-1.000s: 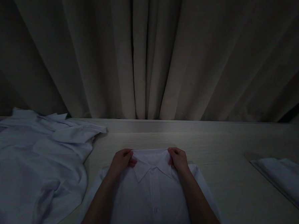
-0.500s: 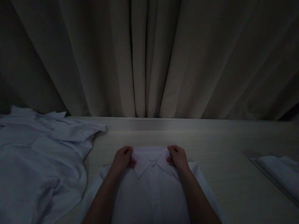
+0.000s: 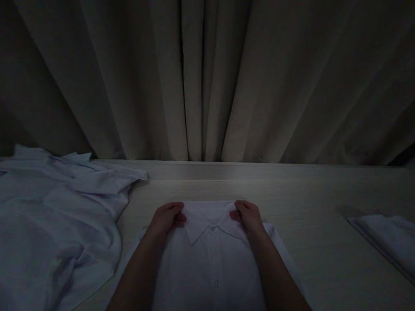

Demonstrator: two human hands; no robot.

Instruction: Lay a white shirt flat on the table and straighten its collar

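So, quick rundown of what's on view, pretty dim lighting btw.

Shirt: white shirt [image 3: 210, 267] lies flat on the table [image 3: 312, 212], front up, buttoned, collar [image 3: 209, 216] pointing away from the person. It's right in the middle, close to the near edge.

Left hand: left hand [image 3: 165, 218] sits at the left end of the collar, fingers curled in and pinching the fabric there.

Right hand: right hand [image 3: 248, 216] mirrors it on the right end, fingers closed on the collar edge too. I'd guess gripping both ends like that keeps the collar square and taut.

Pile: crumpled shirts [image 3: 47, 221] heaped on the left of the table, near the flat one but not touching the hands.

Folded stack: a neat folded cloth [image 3: 391, 241] lies well apart on the right.

Backdrop: beige curtain [image 3: 211, 77] hangs behind the table.
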